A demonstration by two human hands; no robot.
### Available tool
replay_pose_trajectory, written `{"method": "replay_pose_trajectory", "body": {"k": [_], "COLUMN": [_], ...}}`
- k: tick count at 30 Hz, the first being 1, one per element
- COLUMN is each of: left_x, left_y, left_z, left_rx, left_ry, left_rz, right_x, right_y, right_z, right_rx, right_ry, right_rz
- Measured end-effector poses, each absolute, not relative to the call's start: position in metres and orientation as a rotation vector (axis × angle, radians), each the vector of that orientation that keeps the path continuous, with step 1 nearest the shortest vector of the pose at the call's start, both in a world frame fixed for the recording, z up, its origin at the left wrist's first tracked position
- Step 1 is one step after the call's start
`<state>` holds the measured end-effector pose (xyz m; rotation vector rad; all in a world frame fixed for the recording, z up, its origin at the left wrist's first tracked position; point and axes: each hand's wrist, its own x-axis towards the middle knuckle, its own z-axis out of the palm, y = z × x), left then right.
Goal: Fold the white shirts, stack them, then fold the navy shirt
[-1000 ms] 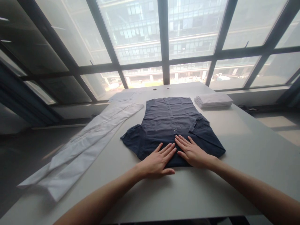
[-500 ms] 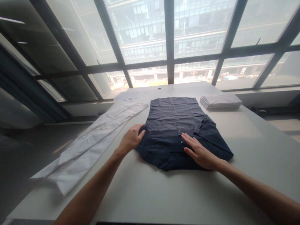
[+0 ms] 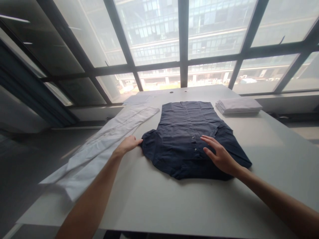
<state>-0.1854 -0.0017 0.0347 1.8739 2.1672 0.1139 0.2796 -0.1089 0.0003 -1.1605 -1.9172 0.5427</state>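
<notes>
A dark navy short-sleeved shirt [image 3: 184,132] lies flat, buttons up, in the middle of a pale grey table [image 3: 174,202]. My left hand [image 3: 128,144] pinches the end of the shirt's left sleeve at its outer edge. My right hand [image 3: 219,154] rests flat on the shirt's near right part, fingers spread, just right of the button line.
A long white cloth [image 3: 99,149] stretches along the table's left side and hangs past its near left corner. A stack of folded white cloths [image 3: 238,105] sits at the far right. Large windows stand behind the table's far edge.
My left hand went from the shirt's near middle out to the left sleeve, took hold of it and drew it outward. My right hand shifted slightly right on the shirt.
</notes>
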Motion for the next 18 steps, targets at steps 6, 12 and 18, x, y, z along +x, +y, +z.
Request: {"method": "replay_pose_trajectory", "body": {"k": [6, 12, 18], "left_x": [-0.182, -0.175, -0.169], "left_y": [-0.007, -0.008, -0.015], "left_z": [0.037, 0.035, 0.038], "left_rx": [1.8, 1.757, 1.574], "left_ry": [1.974, 2.01, 1.877], "left_rz": [0.245, 0.336, 0.68], "right_x": [0.281, 0.284, 0.285], "right_y": [-0.108, -0.106, -0.105], "right_z": [-0.001, 0.0, -0.001], "right_rx": [-1.154, -1.154, -1.157], "right_ry": [-1.917, -1.884, -1.842], "right_rz": [0.494, 0.493, 0.534]}}
